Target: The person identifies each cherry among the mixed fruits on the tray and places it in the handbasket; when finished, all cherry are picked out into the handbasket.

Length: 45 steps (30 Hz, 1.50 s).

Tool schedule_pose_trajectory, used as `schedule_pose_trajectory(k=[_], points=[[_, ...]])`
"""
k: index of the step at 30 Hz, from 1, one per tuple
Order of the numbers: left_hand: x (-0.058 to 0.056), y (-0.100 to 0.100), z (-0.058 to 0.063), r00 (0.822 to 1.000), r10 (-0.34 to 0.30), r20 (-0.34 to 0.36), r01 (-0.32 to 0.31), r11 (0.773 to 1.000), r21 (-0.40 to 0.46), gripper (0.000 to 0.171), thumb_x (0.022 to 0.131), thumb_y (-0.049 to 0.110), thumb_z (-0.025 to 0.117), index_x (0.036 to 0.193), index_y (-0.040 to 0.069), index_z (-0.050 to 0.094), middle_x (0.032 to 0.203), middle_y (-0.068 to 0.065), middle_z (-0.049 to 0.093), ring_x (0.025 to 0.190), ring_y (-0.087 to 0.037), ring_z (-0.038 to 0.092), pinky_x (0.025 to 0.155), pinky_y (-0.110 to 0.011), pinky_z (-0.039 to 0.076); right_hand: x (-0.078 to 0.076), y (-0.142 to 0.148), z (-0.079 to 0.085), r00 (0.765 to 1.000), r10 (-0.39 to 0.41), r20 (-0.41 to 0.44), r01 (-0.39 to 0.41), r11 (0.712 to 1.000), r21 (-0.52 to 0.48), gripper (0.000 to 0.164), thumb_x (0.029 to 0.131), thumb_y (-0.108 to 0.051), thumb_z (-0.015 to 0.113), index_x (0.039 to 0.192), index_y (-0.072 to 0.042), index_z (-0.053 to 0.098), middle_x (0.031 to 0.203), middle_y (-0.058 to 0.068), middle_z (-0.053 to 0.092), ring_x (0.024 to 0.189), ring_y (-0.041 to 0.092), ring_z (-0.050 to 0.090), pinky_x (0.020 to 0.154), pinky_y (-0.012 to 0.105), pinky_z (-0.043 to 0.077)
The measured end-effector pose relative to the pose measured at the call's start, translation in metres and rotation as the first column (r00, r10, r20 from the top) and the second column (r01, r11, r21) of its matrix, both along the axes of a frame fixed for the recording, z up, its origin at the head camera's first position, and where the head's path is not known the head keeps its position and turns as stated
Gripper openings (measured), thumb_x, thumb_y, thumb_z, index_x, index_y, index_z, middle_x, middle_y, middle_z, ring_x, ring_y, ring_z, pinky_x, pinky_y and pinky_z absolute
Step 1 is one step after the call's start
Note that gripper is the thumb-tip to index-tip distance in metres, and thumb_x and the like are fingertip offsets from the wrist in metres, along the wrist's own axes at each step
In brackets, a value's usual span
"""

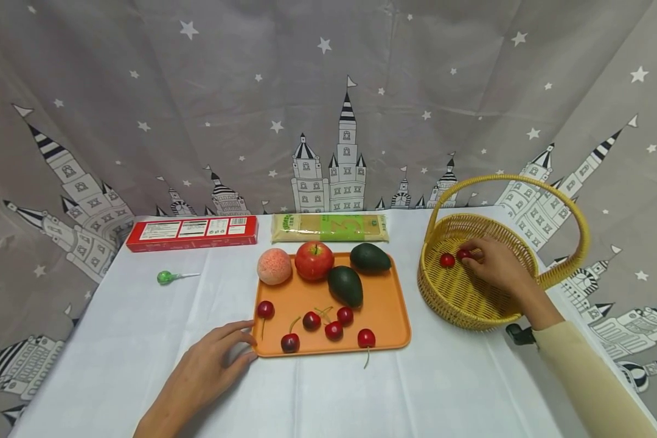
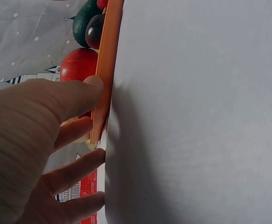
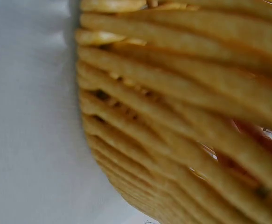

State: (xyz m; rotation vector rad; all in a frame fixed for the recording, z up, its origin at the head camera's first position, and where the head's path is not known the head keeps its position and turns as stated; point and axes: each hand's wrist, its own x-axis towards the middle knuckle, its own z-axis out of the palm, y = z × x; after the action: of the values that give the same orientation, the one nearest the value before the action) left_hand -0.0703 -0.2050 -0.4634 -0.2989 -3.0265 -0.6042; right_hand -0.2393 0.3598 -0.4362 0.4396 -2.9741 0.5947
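Note:
My right hand [image 1: 490, 261] reaches inside the yellow wicker basket [image 1: 435, 298], its fingertips pinching a red cherry [image 1: 463, 255]. Another cherry [image 1: 446, 260] lies beside it in the basket. Only the basket's woven side [image 3: 140, 112] shows in the right wrist view, hiding most of that hand. On the left, my other hand [image 1: 210, 365] rests at the near left corner of the orange tray [image 1: 383, 310], with loosely spread fingers. Its thumb touches the tray's rim [image 2: 108, 56] in the left wrist view. Several stemmed cherries [image 1: 334, 330] lie along the tray's near half.
On the tray's far half sit a peach [image 1: 274, 266], a red apple [image 1: 314, 261] and two avocados [image 1: 345, 286] [image 1: 370, 258]. Behind it lie a red box [image 1: 191, 233] and a green-labelled pack [image 1: 330, 227]. A green lollipop [image 1: 166, 277] is at left. The basket's handle [image 1: 577, 231] arches high.

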Motion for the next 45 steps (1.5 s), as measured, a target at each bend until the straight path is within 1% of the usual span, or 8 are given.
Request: schedule_pose_trajectory(k=[5,10,14,19,27,36,40,45], points=[[0.000,0.000,-0.001,1.000,0.005,0.001,-0.005,1.000,-0.005,0.022,0.082,0.032,0.086,0.099,0.028,0.073,0.133,-0.001,0.066,0.122,-0.029,0.062,0.102,-0.056,0.051,0.003,0.000,0.004,1.000,-0.007,-0.027,0.007,1.000,0.008,0.030,0.093,-0.015,0.073,0.120,-0.003,0.068,0.108,0.016,0.066,0.099,0.036,0.064,0.083,0.054,0.056],[-0.001,0.000,-0.001,1.000,0.006,0.003,-0.006,1.000,-0.004,0.022,0.082,0.032,0.086,0.099,0.028,0.074,0.133,-0.002,0.066,0.122,-0.030,0.062,0.102,-0.056,0.051,0.010,-0.001,0.009,0.999,-0.006,-0.034,0.004,0.999,-0.051,0.030,0.094,-0.012,0.072,0.121,0.000,0.066,0.112,0.018,0.065,0.098,0.039,0.069,0.082,0.055,0.059],[-0.001,0.000,-0.001,1.000,0.003,0.005,-0.002,1.000,-0.005,0.021,0.082,0.032,0.086,0.099,0.028,0.073,0.133,-0.002,0.066,0.122,-0.030,0.062,0.102,-0.056,0.051,0.017,-0.004,0.014,0.999,-0.010,-0.052,0.005,0.996,-0.087,0.031,0.095,-0.012,0.070,0.123,-0.001,0.065,0.116,0.019,0.065,0.100,0.040,0.069,0.082,0.056,0.059],[-0.001,0.000,0.000,1.000,0.003,0.003,-0.003,1.000,-0.015,0.022,0.082,0.033,0.086,0.100,0.028,0.074,0.134,-0.002,0.065,0.123,-0.030,0.061,0.102,-0.057,0.050,0.029,-0.019,0.024,0.994,-0.035,-0.100,0.028,0.997,-0.069,0.034,0.094,-0.016,0.073,0.125,-0.005,0.066,0.116,0.016,0.065,0.105,0.038,0.066,0.085,0.057,0.057],[-0.001,0.000,-0.002,1.000,0.000,0.004,0.001,1.000,-0.020,0.023,0.082,0.033,0.085,0.101,0.026,0.074,0.135,-0.003,0.065,0.124,-0.031,0.060,0.103,-0.058,0.050,0.046,-0.041,0.036,0.981,-0.039,-0.188,0.031,0.998,-0.047,0.035,0.090,-0.020,0.078,0.122,-0.010,0.068,0.115,0.014,0.065,0.103,0.034,0.061,0.085,0.053,0.055],[0.000,0.000,-0.002,1.000,-0.003,0.001,0.003,1.000,-0.013,0.024,0.082,0.033,0.086,0.101,0.026,0.074,0.134,-0.004,0.065,0.124,-0.031,0.060,0.102,-0.058,0.050,0.073,-0.068,0.048,0.973,0.000,-0.230,-0.009,0.999,-0.036,0.037,0.089,-0.026,0.079,0.122,-0.015,0.067,0.114,0.004,0.063,0.096,0.024,0.063,0.079,0.046,0.058],[0.000,0.000,-0.001,1.000,-0.006,0.002,0.006,1.000,-0.013,0.024,0.082,0.033,0.086,0.101,0.026,0.074,0.135,-0.003,0.065,0.124,-0.031,0.060,0.103,-0.058,0.050,0.084,-0.080,0.050,0.969,0.034,-0.243,-0.041,0.999,-0.024,0.037,0.089,-0.026,0.078,0.123,-0.017,0.066,0.120,0.004,0.063,0.100,0.026,0.064,0.083,0.049,0.058],[-0.001,0.001,0.000,1.000,-0.004,0.004,0.005,1.000,-0.022,0.024,0.082,0.033,0.086,0.101,0.026,0.074,0.134,-0.003,0.065,0.123,-0.031,0.060,0.102,-0.057,0.050,0.094,-0.094,0.048,0.962,0.071,-0.265,-0.080,0.997,-0.022,0.041,0.088,-0.030,0.079,0.126,-0.020,0.066,0.123,0.002,0.064,0.105,0.026,0.065,0.083,0.049,0.060]])
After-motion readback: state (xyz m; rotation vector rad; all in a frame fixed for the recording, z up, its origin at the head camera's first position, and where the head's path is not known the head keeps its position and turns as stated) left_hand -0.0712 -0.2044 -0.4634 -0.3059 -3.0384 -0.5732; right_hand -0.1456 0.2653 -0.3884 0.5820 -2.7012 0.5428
